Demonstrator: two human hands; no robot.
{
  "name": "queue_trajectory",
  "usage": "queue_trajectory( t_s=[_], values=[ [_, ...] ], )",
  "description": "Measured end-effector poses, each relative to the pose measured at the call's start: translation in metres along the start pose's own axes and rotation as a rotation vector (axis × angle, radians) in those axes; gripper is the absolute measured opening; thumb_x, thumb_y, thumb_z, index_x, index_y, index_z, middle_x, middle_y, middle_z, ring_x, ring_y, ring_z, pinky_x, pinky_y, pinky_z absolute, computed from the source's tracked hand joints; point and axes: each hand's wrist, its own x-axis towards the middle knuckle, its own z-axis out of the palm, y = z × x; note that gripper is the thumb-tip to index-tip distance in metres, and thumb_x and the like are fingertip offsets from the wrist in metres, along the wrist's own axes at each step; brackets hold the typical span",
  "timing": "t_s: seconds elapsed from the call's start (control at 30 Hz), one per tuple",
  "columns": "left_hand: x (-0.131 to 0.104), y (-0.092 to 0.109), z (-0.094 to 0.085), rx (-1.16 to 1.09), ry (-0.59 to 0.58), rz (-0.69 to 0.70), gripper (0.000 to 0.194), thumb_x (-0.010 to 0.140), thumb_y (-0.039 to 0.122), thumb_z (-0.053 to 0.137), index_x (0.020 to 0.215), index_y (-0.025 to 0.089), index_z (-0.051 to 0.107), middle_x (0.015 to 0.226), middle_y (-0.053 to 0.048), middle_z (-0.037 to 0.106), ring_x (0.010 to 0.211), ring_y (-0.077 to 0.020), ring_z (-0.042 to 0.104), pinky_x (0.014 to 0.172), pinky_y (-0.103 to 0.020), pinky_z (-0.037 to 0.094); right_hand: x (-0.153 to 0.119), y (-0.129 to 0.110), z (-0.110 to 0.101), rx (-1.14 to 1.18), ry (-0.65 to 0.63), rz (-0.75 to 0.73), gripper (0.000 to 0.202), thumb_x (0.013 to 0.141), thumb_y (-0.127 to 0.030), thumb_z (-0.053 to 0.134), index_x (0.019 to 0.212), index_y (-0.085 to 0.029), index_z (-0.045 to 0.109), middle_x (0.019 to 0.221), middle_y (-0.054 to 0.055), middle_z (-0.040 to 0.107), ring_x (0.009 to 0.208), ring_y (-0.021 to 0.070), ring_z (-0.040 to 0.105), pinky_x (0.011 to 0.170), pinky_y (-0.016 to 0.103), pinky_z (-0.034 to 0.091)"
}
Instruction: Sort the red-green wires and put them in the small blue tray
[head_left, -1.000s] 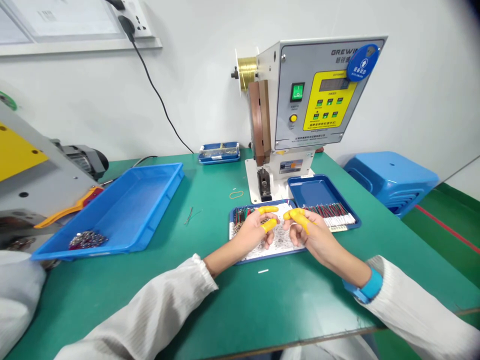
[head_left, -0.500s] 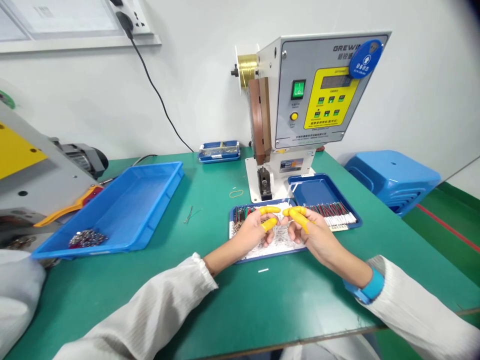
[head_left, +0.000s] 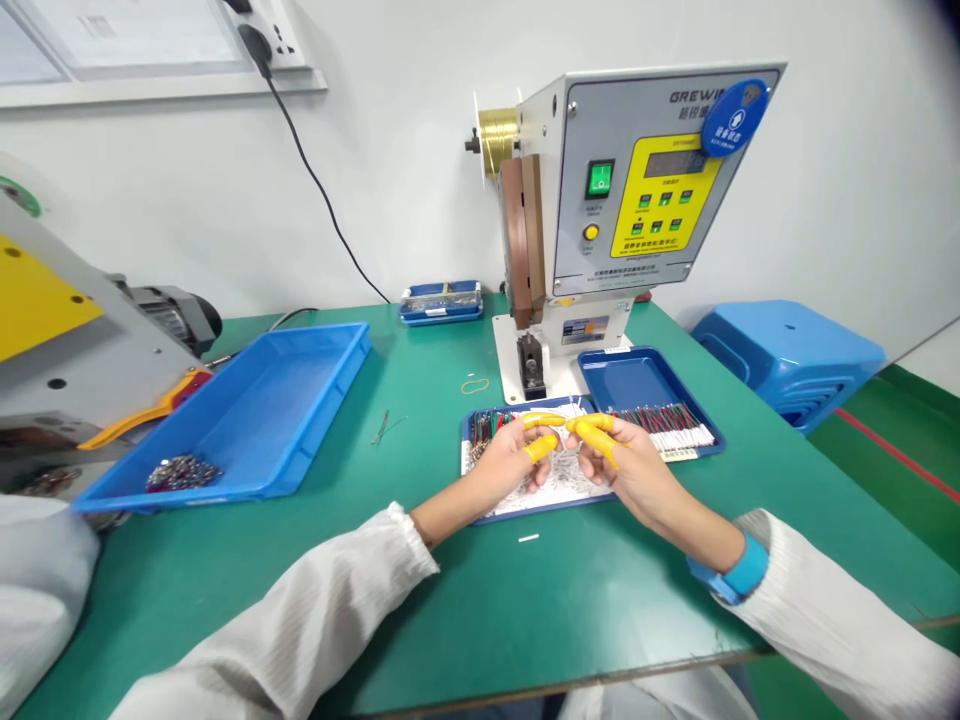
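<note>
My left hand and my right hand meet fingertip to fingertip over a tray of small white pieces. Yellow covers wrap the thumb and a finger of my left hand and fingers of my right. Both hands look pinched; whatever lies between the fingertips is too small to make out. Red, green and black wires lie at that tray's left end. Just right of it, a second blue tray holds a row of wires with white ends.
Behind the trays stands a crimping machine. A large blue bin with metal parts is at the left, beside another machine. One white piece and a rubber band lie on the green table. A blue stool is right.
The view has shifted very slightly. My fingertips have come a little closer together; otherwise both hands keep their place over the tray.
</note>
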Motion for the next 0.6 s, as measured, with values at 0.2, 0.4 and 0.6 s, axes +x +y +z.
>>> queue_trajectory(
  t_s=[0.2, 0.4, 0.6],
  values=[
    [-0.003, 0.005, 0.000, -0.009, -0.030, 0.015, 0.044, 0.084, 0.041, 0.079, 0.116, 0.016, 0.060, 0.098, -0.002, 0.060, 0.047, -0.0029, 0.052, 0.036, -0.017, 0.037, 0.004, 0.001, -0.011, -0.106, 0.123, -0.181, 0.021, 0.084, -0.041, 0.078, 0.088, -0.021, 0.072, 0.077, 0.001, 0.071, 0.048, 0.0096, 0.050, 0.044, 0.025, 0.038],
    [-0.005, 0.007, 0.003, -0.074, -0.023, 0.048, 0.049, 0.081, 0.040, 0.082, 0.120, 0.018, 0.061, 0.108, -0.006, 0.059, 0.060, -0.0070, 0.058, 0.043, -0.019, 0.046, 0.014, -0.001, -0.029, -0.355, 0.249, -0.400, 0.017, 0.086, -0.037, 0.074, 0.091, -0.021, 0.073, 0.072, 0.002, 0.068, 0.050, 0.0114, 0.050, 0.046, 0.026, 0.039],
    [-0.002, 0.009, -0.005, 0.018, 0.084, 0.302, 0.044, 0.092, 0.041, 0.069, 0.130, 0.021, 0.059, 0.138, -0.014, 0.058, 0.115, -0.0242, 0.064, 0.092, -0.039, 0.059, 0.014, 0.005, -0.026, -0.449, 0.216, -0.354, 0.014, 0.082, -0.034, 0.073, 0.086, -0.020, 0.072, 0.067, 0.001, 0.066, 0.051, 0.0127, 0.051, 0.047, 0.026, 0.041]
  ],
)
